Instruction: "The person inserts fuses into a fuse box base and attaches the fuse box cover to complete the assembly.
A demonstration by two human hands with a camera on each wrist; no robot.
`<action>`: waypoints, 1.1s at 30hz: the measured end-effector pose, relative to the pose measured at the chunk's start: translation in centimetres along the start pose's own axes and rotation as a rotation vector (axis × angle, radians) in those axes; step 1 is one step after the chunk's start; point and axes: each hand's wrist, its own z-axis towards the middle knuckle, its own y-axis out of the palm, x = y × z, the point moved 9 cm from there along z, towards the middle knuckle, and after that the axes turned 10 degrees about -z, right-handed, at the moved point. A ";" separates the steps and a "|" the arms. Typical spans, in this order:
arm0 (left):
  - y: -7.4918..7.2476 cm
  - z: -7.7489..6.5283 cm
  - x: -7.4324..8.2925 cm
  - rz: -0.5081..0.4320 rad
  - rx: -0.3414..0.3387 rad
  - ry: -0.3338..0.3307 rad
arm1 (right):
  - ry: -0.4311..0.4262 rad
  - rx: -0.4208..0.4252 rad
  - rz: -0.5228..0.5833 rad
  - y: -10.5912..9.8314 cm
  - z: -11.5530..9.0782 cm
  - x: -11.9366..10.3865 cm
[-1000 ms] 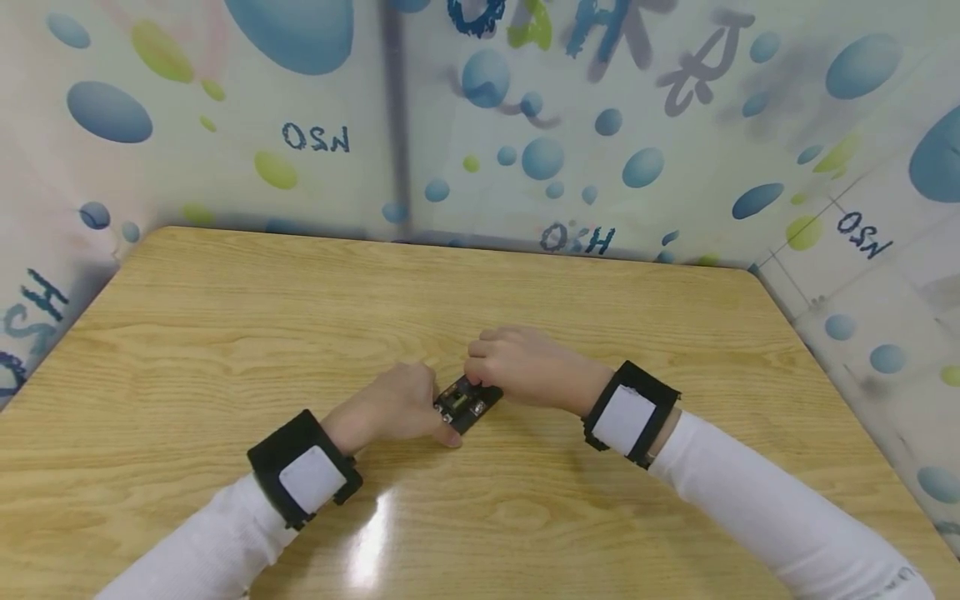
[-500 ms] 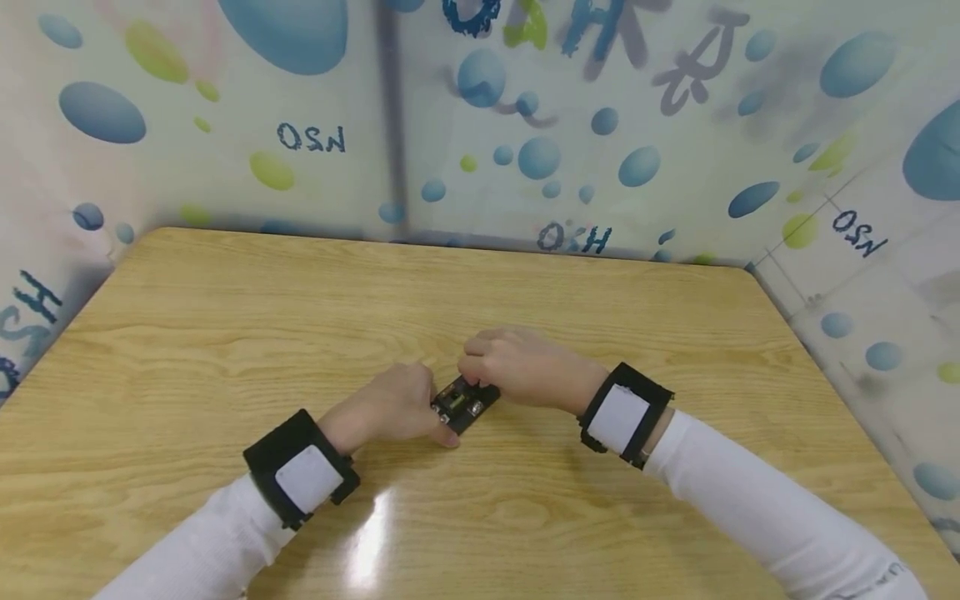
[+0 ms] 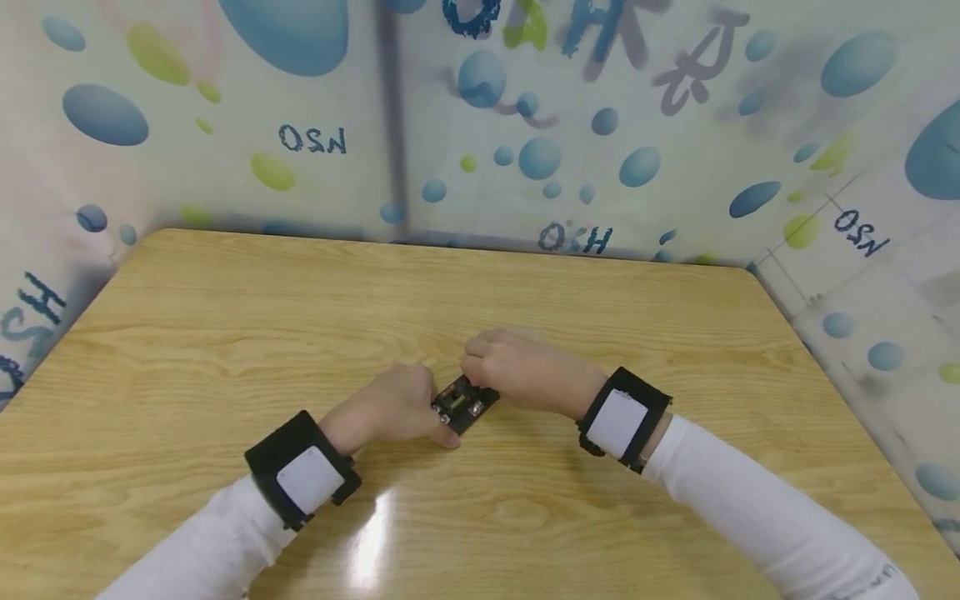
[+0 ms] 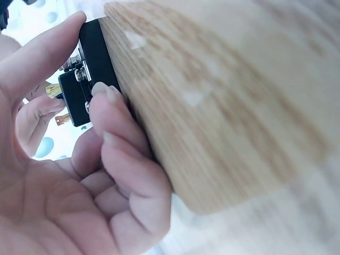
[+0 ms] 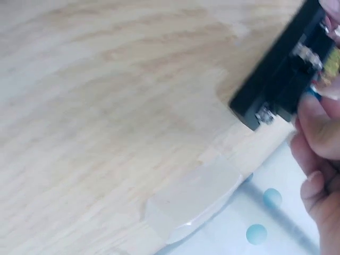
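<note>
Near the middle of the table lies a small black electrical block [image 3: 465,404] with metal screw terminals and a yellow metal part on its upper side. My left hand [image 3: 397,404] grips its left end; in the left wrist view, the thumb and fingers hold opposite edges of the black base [image 4: 98,50]. From the right, my right hand [image 3: 517,367] has its curled fingers over the block's far end. In the right wrist view the thumb [image 5: 319,122] and a finger pinch at a small bluish bit on top, mostly hidden by the fingers.
The wood-grain table [image 3: 300,317] spreads around both hands. Behind it stands a wall [image 3: 337,183] covered with blue and green dots. A strip of clear tape [image 5: 194,199] is stuck at the table's edge. Black bands [image 3: 303,471] with white pads wrap both wrists.
Both hands keep their hold on the black block, which stays in place. The whole head view has shifted very slightly; hardly anything else differs.
</note>
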 end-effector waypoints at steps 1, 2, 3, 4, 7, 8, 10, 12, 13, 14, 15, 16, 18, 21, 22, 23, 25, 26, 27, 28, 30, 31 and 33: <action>0.0 0.0 0.0 -0.003 0.001 0.000 | -0.001 0.000 -0.034 0.1 -0.1 -0.2; 0.0 -0.1 0.0 -0.006 0.001 0.001 | -0.003 0.005 -0.070 0.1 -0.2 -0.3; 0.1 -0.1 0.1 -0.007 0.001 0.005 | -0.004 0.011 -0.104 0.1 -0.3 -0.5; 0.1 -0.1 0.1 -0.008 0.001 0.007 | -0.005 0.026 -0.130 0.1 -0.4 -0.6; 0.1 -0.2 0.1 -0.007 0.005 0.013 | -0.009 0.073 -0.198 -0.1 -0.6 -1.1; 0.1 -0.2 0.1 -0.009 0.004 0.011 | -0.009 0.090 -0.209 -0.2 -0.7 -1.2; 0.2 -0.2 0.0 -0.009 0.000 0.008 | -0.007 0.118 -0.216 -0.3 -1.0 -1.5; 0.2 -0.2 0.0 -0.009 -0.001 0.007 | -0.005 0.139 -0.214 -0.4 -1.2 -1.6; 0.2 -0.2 0.0 -0.008 -0.002 0.005 | -0.004 0.149 -0.211 -0.5 -1.4 -1.7; 0.2 -0.1 0.1 -0.006 -0.003 0.004 | -0.004 0.159 -0.203 -0.5 -1.5 -1.7; 0.2 -0.1 0.1 -0.002 -0.001 0.005 | -0.005 0.164 -0.202 -0.5 -1.6 -1.7; 0.2 -0.1 0.1 0.003 0.000 0.005 | -0.005 0.169 -0.199 -0.5 -1.6 -1.7; 0.2 -0.1 0.1 0.007 0.004 0.005 | -0.005 0.177 -0.193 -0.5 -1.7 -1.7; 0.2 -0.1 0.2 0.009 0.003 0.004 | 0.004 0.197 -0.208 -0.3 -1.9 -1.7; 0.2 -0.2 0.2 0.010 0.003 0.003 | 0.005 0.210 -0.222 -0.2 -1.9 -1.7; 0.2 -0.2 0.2 0.013 0.006 0.002 | 0.003 0.224 -0.251 -0.1 -2.0 -1.8; 0.1 -0.2 0.2 0.019 0.010 0.000 | -0.007 0.252 -0.326 0.1 -2.2 -2.1; 0.1 -0.2 0.2 0.023 0.010 -0.002 | -0.014 0.266 -0.368 0.1 -2.3 -2.3; 0.1 -0.2 0.2 0.026 0.011 -0.005 | -0.023 0.280 -0.410 0.2 -2.4 -2.5; 0.1 -0.2 0.2 0.030 0.011 -0.007 | -0.030 0.292 -0.447 0.3 -2.5 -2.7; 0.1 -0.2 0.2 0.034 0.010 -0.006 | -0.039 0.304 -0.509 0.4 -2.6 -3.0; 0.2 -0.2 0.2 0.035 0.009 -0.005 | -0.042 0.309 -0.532 0.4 -2.6 -3.2; 0.2 -0.2 0.3 0.035 0.006 -0.002 | -0.053 0.313 -0.569 0.4 -2.6 -3.6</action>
